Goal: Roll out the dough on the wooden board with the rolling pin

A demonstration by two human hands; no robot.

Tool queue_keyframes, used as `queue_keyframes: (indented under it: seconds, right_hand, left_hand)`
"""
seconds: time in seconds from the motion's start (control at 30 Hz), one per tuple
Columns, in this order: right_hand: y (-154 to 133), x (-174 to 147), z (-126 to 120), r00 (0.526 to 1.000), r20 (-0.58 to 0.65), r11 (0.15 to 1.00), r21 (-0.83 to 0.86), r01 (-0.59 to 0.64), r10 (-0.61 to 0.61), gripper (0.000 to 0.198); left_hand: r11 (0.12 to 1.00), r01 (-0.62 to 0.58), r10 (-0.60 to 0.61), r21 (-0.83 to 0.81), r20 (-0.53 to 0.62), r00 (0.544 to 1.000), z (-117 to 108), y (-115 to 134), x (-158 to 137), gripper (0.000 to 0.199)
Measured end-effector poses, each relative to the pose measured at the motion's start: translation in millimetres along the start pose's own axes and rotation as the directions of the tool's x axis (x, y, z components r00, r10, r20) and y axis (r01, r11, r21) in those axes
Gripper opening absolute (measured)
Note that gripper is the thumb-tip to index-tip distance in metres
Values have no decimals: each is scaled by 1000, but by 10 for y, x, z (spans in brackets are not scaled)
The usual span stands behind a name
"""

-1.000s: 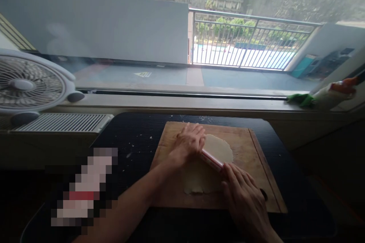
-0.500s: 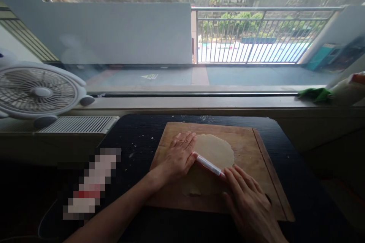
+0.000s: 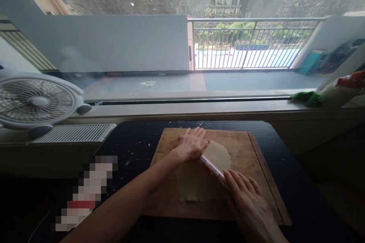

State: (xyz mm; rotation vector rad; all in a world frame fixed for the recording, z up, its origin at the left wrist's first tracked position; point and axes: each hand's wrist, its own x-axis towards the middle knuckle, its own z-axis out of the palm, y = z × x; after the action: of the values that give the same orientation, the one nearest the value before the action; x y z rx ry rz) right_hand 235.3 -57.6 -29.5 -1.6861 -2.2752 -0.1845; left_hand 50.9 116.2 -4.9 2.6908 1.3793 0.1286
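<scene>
A thin, pale sheet of dough (image 3: 196, 186) lies on a wooden board (image 3: 268, 186). Slanting across the dough is a rolling pin (image 3: 212, 168) with a red-and-white printed surface; its two ends are hidden under my hands. My left hand (image 3: 194, 144) presses on the far-left end, palm down, its fingers stretched out past the pin. Over the near-right end lies my right hand (image 3: 248, 193), its fingers extended and loosely bent, not wrapped round the pin.
The board rests on a black table (image 3: 122, 163) sprinkled with pale crumbs. A blurred-out item (image 3: 88, 193) lies at the left. Beyond are a white fan (image 3: 40, 100), a window sill (image 3: 171, 109), and a green cloth (image 3: 305, 98) beside a bottle at the right.
My left hand and its end of the pin have moved right and away over the dough; my right hand has shifted little. More dough shows on the near side. The view has tilted up slightly.
</scene>
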Motion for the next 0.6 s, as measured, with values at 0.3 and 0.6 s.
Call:
queue_keyframes:
  seconds: [0.3, 0.6]
  right_hand:
    - [89, 38, -8, 1000, 3, 997, 76, -19, 19, 41]
    - [295, 58, 114, 996, -50, 996, -46, -77, 75, 42]
  left_hand:
    - [998, -65, 64, 23, 36, 997, -111, -180, -251, 55]
    - [994, 56, -54, -92, 24, 998, 24, 18, 775, 58]
